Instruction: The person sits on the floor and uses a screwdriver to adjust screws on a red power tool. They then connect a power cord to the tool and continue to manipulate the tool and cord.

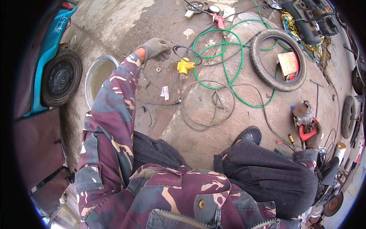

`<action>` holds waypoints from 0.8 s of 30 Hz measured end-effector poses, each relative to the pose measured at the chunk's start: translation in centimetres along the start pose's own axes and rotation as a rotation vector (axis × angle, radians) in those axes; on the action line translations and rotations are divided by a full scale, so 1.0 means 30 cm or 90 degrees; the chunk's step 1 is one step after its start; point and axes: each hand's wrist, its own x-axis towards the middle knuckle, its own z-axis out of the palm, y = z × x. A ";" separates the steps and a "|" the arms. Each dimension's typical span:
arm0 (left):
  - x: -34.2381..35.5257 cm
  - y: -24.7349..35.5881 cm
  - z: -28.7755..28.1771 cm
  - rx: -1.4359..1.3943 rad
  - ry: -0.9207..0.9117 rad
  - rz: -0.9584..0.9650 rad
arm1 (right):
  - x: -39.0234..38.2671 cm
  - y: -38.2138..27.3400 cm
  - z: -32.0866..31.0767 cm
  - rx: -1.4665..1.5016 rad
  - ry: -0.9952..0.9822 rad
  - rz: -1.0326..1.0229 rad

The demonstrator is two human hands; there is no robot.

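My left hand (155,49), in a grey work glove, reaches out over the concrete ground, its fingers curled close to a black hose end near a yellow air tool (184,66). Whether it grips the hose is unclear. My right hand (312,137), also gloved, is shut on a red-handled tool (307,133) beside my right knee. A small washer (158,69) lies just below the left hand.
A green hose (228,57) and grey cables (206,110) coil on the ground. A black tyre (278,59) holds an orange packet. A metal basin (97,76) of water stands left, beside a blue vehicle's wheel (61,78). More wheels sit right.
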 end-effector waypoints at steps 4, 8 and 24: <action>0.009 -0.030 0.042 0.046 -0.075 -0.014 | 0.014 -0.016 -0.033 -0.009 0.026 -0.010; 0.052 -0.099 0.147 0.108 -0.126 -0.075 | 0.036 -0.031 -0.059 -0.025 -0.005 0.021; 0.119 -0.356 0.626 -0.716 0.041 -0.216 | 0.050 -0.009 -0.072 -0.010 0.040 0.011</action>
